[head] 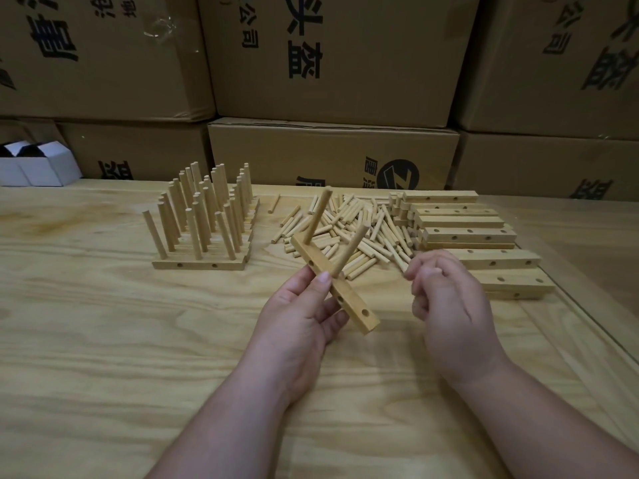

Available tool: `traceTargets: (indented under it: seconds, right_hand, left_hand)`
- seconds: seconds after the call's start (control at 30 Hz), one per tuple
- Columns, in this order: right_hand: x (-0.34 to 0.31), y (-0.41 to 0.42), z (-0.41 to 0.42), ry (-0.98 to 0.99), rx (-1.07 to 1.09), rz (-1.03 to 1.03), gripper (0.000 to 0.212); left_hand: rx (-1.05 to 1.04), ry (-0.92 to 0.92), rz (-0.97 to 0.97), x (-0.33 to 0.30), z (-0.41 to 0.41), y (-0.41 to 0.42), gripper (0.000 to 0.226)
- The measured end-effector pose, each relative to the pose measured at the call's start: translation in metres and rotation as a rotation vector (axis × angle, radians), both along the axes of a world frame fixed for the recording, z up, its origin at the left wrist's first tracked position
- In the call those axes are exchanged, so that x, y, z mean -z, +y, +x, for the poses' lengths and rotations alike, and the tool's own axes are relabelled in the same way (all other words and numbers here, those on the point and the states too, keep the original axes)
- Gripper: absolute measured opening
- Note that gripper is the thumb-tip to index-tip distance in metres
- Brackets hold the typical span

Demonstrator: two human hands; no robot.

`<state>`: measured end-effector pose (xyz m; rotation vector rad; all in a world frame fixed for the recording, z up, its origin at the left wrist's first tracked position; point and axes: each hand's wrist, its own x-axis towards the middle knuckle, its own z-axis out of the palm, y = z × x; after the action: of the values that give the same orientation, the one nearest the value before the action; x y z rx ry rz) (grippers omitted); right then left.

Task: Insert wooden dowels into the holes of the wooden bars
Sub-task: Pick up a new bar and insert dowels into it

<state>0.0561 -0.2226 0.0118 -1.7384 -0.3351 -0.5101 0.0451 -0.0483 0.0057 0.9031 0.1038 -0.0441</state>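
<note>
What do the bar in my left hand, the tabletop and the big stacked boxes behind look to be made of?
Bar: pale, apparently unfinished wood, matte with drilled holes.
Tabletop: likely plywood or veneer, judging by its broad swirling grain; finish unclear.
Boxes: brown corrugated cardboard with black print and taped seams.

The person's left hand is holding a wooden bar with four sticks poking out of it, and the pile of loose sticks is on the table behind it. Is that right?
Not quite. The head view shows the wooden bar in the left hand has two dowels standing in it, not four, and one more hole on that face is empty. The rest is right: the pile of loose dowels lies on the table behind it.
</note>
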Motion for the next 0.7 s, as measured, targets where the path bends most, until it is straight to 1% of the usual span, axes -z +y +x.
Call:
traceTargets:
  seconds: [0.1,0.17,0.23,0.33,0.43,0.53,0.7]
  right_hand:
    - [-0.0014,0.0020,-0.0011,-0.065,0.117,-0.103,0.032]
    - [-0.0017,0.0020,-0.0017,-0.039,0.147,-0.085,0.031]
    - [-0.0011,0.0024,-0.0030,-0.006,0.117,-0.026,0.030]
    - [-0.0015,0.0058,-0.0056,-0.010,0.046,0.062,0.031]
    - [-0.0029,0.0094,-0.0075,-0.004,-0.014,0.109,0.029]
    - [-0.0011,0.0091,-0.0076,0.012,-0.056,0.104,0.028]
    - [-0.0002,0.0073,-0.0071,0.029,-0.043,0.062,0.031]
  left_hand:
    - [-0.003,0.010,-0.008,-0.0005,-0.0003,-0.0010,0.028]
    - [-0.006,0.007,-0.006,-0.0008,-0.0003,-0.0009,0.030]
    - [-0.006,0.001,0.000,-0.0007,-0.0006,-0.0011,0.030]
    - [-0.010,-0.002,0.003,0.0002,-0.0006,-0.0015,0.031]
    - [-0.015,-0.007,-0.002,0.0011,-0.0001,-0.0015,0.033]
    - [-0.014,-0.015,-0.013,0.0017,0.0006,-0.0009,0.035]
    - [-0.029,-0.020,-0.043,0.0012,0.0009,-0.0010,0.036]
